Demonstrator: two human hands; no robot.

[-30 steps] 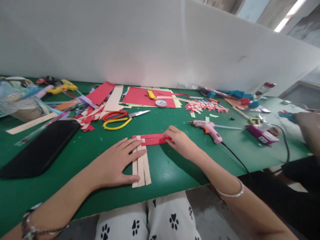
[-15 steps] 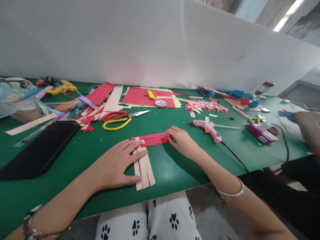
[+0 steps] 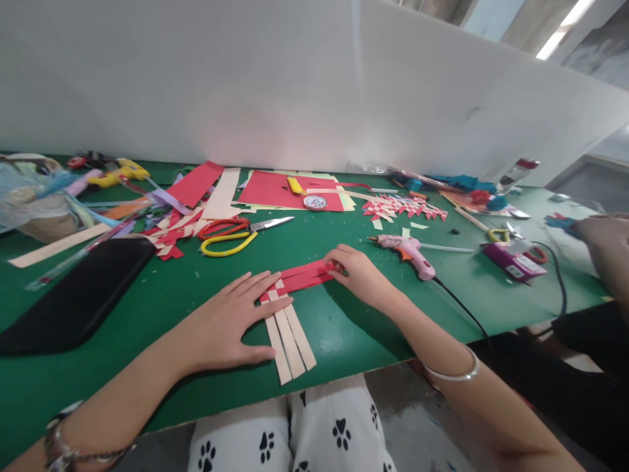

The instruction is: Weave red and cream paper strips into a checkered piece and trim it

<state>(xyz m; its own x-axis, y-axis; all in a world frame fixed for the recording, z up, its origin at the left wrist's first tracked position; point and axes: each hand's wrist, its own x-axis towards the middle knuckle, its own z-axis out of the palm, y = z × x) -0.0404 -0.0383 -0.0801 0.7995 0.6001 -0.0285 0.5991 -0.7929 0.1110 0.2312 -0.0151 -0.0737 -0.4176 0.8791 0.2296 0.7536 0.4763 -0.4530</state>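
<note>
Cream paper strips [image 3: 291, 337] fan toward the table's near edge. Red paper strips [image 3: 310, 275] cross their far ends, with a small checked patch where the two meet. My left hand [image 3: 228, 321] lies over that crossing with its fingers spread, pressing on the paper and hiding part of it. At the right end of the red strips, my right hand [image 3: 352, 270] pinches them between thumb and fingers. Red-and-yellow scissors [image 3: 228, 237] lie beyond my left hand. A pink glue gun [image 3: 407, 254] rests to the right of my right hand.
A black flat case [image 3: 78, 295] and a pile of paper scraps [image 3: 171, 229] lie on the left. Red sheets [image 3: 265, 190], a round tin [image 3: 314, 202] and woven pieces [image 3: 403, 207] are farther back. The glue gun's cord hangs over the edge. Another person's hand [image 3: 597, 229] is at far right.
The woven paper has turned slightly, its cream ends swinging right and toward me, its red strips tilting up at the right. Both hands stay on it.
</note>
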